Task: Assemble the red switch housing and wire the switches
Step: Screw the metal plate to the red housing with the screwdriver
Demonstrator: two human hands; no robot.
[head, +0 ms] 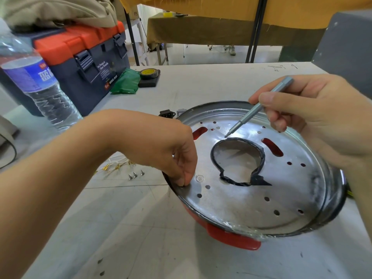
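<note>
The red housing (231, 235) lies upside down on the table, topped by a round metal plate (251, 202) with several holes and a black-taped central opening (238, 162). My left hand (177, 158) pinches something small at the plate's left rim; what it holds is hidden by the fingers. A screw (199, 178) sits in the plate just right of those fingers. My right hand (314, 119) holds a grey screwdriver (259, 106) like a pen, its tip hovering above the plate near the opening. Three loose screws (135, 175) and white wires with brass terminals (114, 167) lie left of the housing.
A navy and orange toolbox (84, 57) stands at the back left behind a water bottle (38, 83). A green bag (126, 81) and a tape roll (150, 73) lie beside the toolbox. A black socket part (167, 114) sits behind the housing.
</note>
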